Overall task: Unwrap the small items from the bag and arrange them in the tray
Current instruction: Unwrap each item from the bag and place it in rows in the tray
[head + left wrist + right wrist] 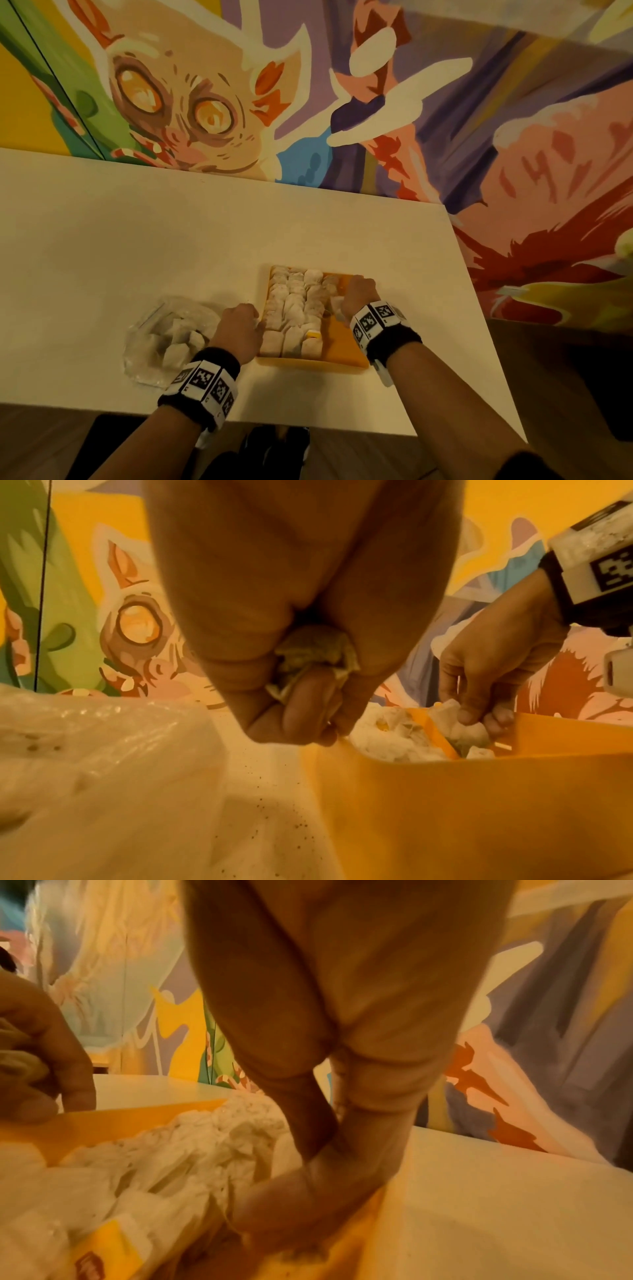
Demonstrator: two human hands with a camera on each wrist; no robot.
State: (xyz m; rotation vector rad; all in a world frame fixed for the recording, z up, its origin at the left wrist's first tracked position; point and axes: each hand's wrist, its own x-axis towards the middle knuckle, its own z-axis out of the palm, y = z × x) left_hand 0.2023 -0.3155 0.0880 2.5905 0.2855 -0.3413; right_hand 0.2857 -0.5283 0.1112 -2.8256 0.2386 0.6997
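Note:
A yellow tray [342,346] near the table's front edge holds several rows of white tea bags [294,308]. Its right column is partly bare. My left hand [239,329] rests against the tray's left wall, fingers curled round a crumpled wrapper [315,653]. My right hand [359,294] reaches down into the right column and pinches a white tea bag [459,723] between thumb and fingers. In the right wrist view its fingertips [274,1218] are low among the packed tea bags [192,1150]. A clear plastic bag [168,335] with several wrapped items lies left of my left hand.
The white table [137,240] ends close behind the wrists and to the right of the tray. A painted mural wall [308,102] stands behind it. Fine dark crumbs [274,818] dot the table between bag and tray.

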